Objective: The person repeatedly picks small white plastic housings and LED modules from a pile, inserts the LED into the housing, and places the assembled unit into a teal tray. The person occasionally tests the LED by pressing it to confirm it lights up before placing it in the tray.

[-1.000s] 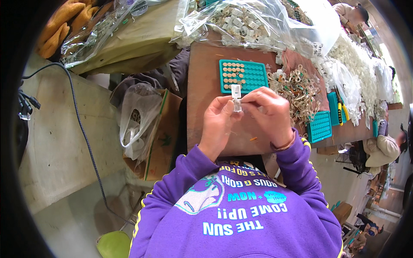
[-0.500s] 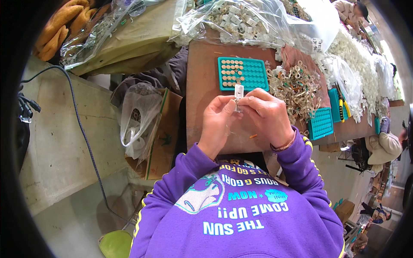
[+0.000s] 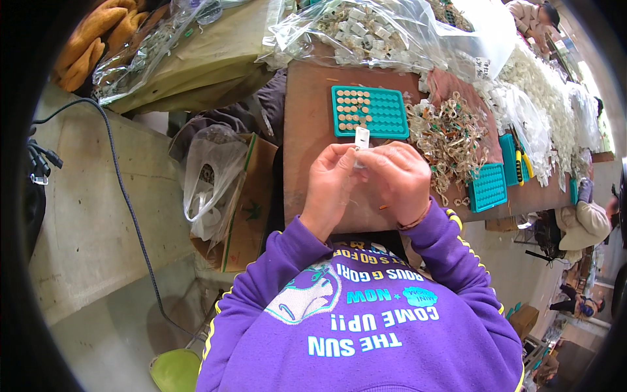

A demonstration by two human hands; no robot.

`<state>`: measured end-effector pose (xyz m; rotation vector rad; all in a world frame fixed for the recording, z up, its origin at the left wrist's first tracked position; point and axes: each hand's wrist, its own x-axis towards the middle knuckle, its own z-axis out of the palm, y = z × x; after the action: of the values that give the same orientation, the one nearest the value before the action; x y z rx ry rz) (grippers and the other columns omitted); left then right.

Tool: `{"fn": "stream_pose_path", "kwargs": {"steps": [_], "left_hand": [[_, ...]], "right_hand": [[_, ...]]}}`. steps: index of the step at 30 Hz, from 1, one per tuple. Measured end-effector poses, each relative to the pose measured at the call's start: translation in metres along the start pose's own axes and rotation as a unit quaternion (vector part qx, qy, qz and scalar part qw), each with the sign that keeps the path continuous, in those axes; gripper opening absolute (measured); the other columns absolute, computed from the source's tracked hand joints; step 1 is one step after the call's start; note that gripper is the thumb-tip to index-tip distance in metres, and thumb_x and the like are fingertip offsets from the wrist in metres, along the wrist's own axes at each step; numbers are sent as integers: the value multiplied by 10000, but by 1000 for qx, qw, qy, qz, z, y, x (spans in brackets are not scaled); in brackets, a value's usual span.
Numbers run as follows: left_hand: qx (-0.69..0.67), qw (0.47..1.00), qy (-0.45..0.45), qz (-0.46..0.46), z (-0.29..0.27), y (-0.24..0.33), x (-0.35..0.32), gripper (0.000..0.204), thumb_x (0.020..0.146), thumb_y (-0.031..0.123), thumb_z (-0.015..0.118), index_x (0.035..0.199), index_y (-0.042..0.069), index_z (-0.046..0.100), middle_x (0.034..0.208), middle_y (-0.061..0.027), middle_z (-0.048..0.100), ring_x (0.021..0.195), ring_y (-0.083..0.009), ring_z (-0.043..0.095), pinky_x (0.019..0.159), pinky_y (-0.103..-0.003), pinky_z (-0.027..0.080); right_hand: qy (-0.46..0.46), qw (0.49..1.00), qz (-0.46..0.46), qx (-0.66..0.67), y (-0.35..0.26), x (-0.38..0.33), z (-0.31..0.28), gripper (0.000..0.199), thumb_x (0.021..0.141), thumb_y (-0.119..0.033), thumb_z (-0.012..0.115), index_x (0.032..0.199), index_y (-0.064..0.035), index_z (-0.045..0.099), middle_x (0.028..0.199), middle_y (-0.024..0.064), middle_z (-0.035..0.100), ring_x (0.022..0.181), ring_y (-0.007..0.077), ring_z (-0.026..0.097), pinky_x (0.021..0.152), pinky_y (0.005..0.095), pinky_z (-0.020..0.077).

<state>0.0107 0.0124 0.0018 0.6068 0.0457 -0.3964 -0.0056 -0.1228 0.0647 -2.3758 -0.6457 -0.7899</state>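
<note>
Between my two hands, just in front of a teal tray, is a small white plastic housing (image 3: 362, 138). My left hand (image 3: 330, 186) pinches its lower end between thumb and forefinger. From the other side, my right hand (image 3: 396, 179) has its fingers closed at the same end, covering whatever sits there. Round, pale button-like discs (image 3: 353, 101) fill the left columns of the teal tray (image 3: 395, 136); its right-hand pockets show no discs. To the right of the tray lies a heap of small wired parts (image 3: 454, 140) with pale loops.
Clear bags of white plastic parts (image 3: 366, 36) line the table's far edge. At the right are another teal tray (image 3: 488, 189) and yellow-handled pliers (image 3: 522, 164). A cardboard box (image 3: 243, 222) with a plastic bag stands left of the brown table (image 3: 307, 85). Other people are off to the right.
My right hand has shifted slightly down and left, its fingers closing further over the lower end of the white housing. My left hand stays nearly still.
</note>
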Motion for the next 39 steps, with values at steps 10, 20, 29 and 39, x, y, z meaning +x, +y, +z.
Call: {"fn": "stream_pose_path", "kwargs": {"steps": [10,20,29,39], "left_hand": [[-2,1000,-12,-25,-3,5,0,171,998,198,549,1094,57,557,969,-80,657,830,-140,634,763,-290,539],[-33,999,-2,-27,-2,4,2,172,990,200,565,1073,51,546,957,-101,653,798,-147,634,748,-284,544],[-36,999,-4,9,-2,2,2,153,971,166,594,1057,43,562,965,-84,651,819,-138,626,763,-288,534],[14,1000,-5,24,1,0,0,109,956,105,605,1018,17,583,991,-90,656,819,-145,630,730,-271,528]], "right_hand": [[0,981,192,-14,83,32,22,150,846,-116,656,984,-104,713,892,94,671,761,281,662,667,360,528],[-23,988,137,-72,111,35,48,78,814,-131,684,877,-89,707,842,85,654,789,302,646,696,392,517],[-22,988,135,69,39,29,-2,58,783,-52,712,836,-48,689,809,94,657,687,248,656,621,323,528],[-90,987,88,97,21,13,-5,74,788,-32,683,852,-43,649,794,96,614,651,260,631,572,332,514]]}}
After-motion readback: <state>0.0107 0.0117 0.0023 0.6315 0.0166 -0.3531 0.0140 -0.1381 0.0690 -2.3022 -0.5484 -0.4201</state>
